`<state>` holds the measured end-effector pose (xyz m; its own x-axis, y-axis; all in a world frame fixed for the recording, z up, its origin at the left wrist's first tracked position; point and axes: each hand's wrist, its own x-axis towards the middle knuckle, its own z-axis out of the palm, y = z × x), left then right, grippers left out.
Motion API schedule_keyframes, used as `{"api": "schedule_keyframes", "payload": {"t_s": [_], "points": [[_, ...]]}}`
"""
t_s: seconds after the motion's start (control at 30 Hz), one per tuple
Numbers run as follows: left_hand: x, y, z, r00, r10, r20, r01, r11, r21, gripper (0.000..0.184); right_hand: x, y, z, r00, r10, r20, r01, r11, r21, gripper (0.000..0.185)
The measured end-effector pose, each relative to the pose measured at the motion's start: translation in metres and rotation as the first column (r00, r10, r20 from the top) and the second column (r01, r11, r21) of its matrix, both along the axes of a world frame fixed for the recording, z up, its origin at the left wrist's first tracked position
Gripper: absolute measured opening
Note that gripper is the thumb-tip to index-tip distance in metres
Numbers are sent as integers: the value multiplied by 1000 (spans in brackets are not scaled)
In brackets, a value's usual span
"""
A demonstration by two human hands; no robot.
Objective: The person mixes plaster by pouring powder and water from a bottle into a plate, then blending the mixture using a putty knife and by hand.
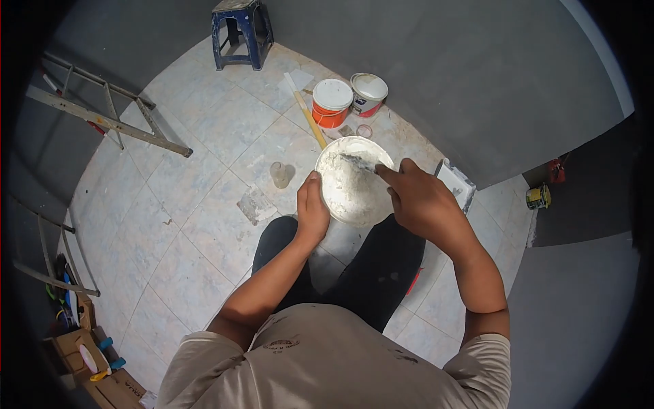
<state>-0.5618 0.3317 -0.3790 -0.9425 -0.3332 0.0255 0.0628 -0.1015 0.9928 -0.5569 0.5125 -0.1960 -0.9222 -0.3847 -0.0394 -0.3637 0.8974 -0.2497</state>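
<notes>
A round white tub [358, 222] is held over my knees, coated inside with a white, plaster-like paste [346, 194]. My left hand [313, 213] grips its left side, thumb up by the rim. From the right, my right hand [424, 204] is closed around a putty knife [357, 162], index finger stretched along it. The blade, smeared with paste, lies inside the tub near its upper part. The knife's handle is mostly hidden in my fingers.
Ahead stand an orange bucket [330, 117], a white pail [370, 92], a yellowish strip [308, 116] and a blue stool [242, 37]. A small cup [279, 175] is on the tiles. A ladder [116, 123] stands left, a white tray [455, 183] right, cardboard [112, 392] lower left.
</notes>
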Motion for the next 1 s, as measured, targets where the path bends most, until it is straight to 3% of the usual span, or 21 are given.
{"api": "schedule_keyframes", "payload": {"t_s": [0.07, 0.13, 0.2, 0.5, 0.67, 0.73, 0.8, 0.87, 0.93, 1.0], "points": [[-6, 8, -38, 996, 70, -56, -75, 994, -81, 49, -9, -11, 0, 999, -40, -18, 41, 999, 23, 40], [-2, 10, -33, 990, 114, -80, -125, 981, -148, 48, -19, -20, -1, 995, -58, 80, 48, 991, 128, 41], [8, 7, -17, 995, 56, -77, -61, 996, -63, 42, -22, -28, 0, 995, -42, 89, 28, 987, 156, 42], [-2, -13, 13, 979, -97, -181, 97, 995, -7, 34, -24, -42, 7, 996, 85, 19, -87, 981, 173, 47], [-6, -23, 1, 979, -115, -167, 95, 988, -122, 35, -14, -38, 6, 979, 204, 19, -204, 960, 190, 52], [-7, -23, -9, 983, -109, -147, 82, 980, -180, 36, -7, -35, -3, 922, 369, -118, -322, 899, 298, 30], [-9, -19, -12, 996, 3, -85, -1, 1000, 23, 41, -1, -35, -13, 910, 381, -163, -316, 892, 323, 35], [-7, -18, -8, 998, 40, -42, -40, 999, 11, 42, 6, -35, -18, 895, 395, -206, -311, 884, 348, 40], [-6, -18, -4, 996, 84, -3, -84, 996, -1, 44, 12, -34, -19, 922, 361, -141, -289, 882, 371, 54], [-6, -20, -1, 994, 27, 106, -74, 882, 466, 46, 16, -30, -20, 929, 354, -112, -296, 889, 350, 53]]}}
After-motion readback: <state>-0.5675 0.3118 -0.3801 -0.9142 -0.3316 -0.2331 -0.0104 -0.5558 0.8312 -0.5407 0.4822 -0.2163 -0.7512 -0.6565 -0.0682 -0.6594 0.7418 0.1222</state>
